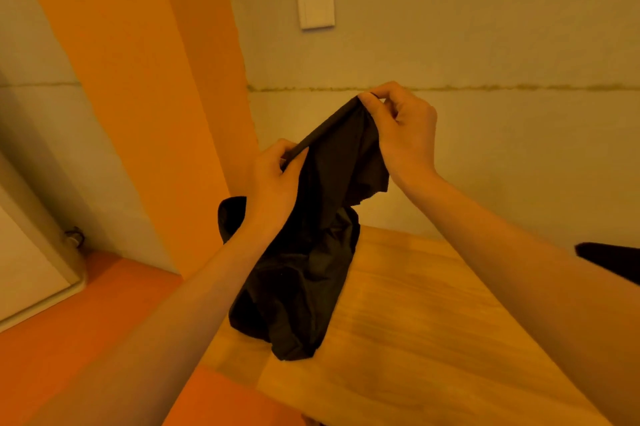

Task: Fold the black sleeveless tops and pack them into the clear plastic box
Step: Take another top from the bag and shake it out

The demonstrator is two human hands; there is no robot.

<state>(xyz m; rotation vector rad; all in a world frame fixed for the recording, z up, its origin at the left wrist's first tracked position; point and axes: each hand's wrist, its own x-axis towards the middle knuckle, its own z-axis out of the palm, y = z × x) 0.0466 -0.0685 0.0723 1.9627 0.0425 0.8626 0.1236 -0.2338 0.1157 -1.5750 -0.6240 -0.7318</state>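
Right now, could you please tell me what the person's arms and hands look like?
No sleeve shows on the left forearm or the right forearm; both are bare to the frame edge. The left hand and right hand wear no gloves, and no watch, bracelet or ring is visible.

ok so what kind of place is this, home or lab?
Likely a plain indoor room, home or workroom; can't tell which. Cues: wooden table under the black top, wall switch plate, orange floor.
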